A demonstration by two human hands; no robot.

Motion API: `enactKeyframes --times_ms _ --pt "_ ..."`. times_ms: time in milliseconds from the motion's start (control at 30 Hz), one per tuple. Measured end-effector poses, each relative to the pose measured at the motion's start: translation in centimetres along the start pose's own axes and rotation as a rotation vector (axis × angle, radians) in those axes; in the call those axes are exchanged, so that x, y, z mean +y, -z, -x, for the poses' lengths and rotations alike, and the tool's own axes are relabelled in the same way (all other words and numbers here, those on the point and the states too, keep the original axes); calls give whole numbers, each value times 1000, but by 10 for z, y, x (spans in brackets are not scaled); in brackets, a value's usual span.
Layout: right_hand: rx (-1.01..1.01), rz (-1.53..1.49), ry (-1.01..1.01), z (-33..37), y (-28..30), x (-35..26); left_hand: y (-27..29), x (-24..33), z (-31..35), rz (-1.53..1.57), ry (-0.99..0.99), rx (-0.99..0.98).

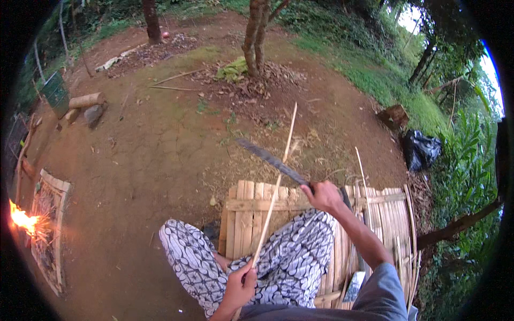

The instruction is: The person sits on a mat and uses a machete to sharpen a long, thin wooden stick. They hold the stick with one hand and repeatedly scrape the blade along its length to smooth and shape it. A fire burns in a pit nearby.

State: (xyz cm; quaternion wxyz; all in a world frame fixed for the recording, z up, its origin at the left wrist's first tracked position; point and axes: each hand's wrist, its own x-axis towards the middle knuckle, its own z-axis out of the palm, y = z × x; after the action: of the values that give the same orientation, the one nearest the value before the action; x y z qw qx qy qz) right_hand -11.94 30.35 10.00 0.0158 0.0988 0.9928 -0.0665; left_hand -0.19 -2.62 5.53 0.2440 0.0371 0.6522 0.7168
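Observation:
My left hand (240, 288) is closed round the lower end of a long thin bamboo strip (271, 207), near my lap. The strip slants up and away from me. My right hand (324, 197) grips a machete (272, 159), its dark blade pointing to the far left. Blade and strip cross ahead of my knees; whether they touch, I cannot tell. My crossed legs, in patterned black-and-white trousers, rest on a bamboo slat platform (243, 195). Pale shavings (316, 152) lie on the ground beyond its edge.
On the platform at my right lies a flat metal blade (354, 286). A thin stick (361, 167) juts past the far edge. Fire (24, 220) burns at left beside a framed bed. A tree (254, 40), a stump (393, 116) and a black bag (422, 151) stand farther off.

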Motion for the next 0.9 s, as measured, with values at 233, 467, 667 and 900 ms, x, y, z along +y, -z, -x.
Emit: enactKeyframes --times_ms 233,467,667,900 --pt "44 48 802 79 -27 -67 11 -11 8 -44 168 13" --pt "423 -373 -582 -100 -22 162 27 32 60 -228 256 -62" --pt "552 -1514 -498 -64 -40 138 35 30 22 34 80 178" --pt "443 -1212 -339 -26 -107 25 45 70 -28 80 45 196"
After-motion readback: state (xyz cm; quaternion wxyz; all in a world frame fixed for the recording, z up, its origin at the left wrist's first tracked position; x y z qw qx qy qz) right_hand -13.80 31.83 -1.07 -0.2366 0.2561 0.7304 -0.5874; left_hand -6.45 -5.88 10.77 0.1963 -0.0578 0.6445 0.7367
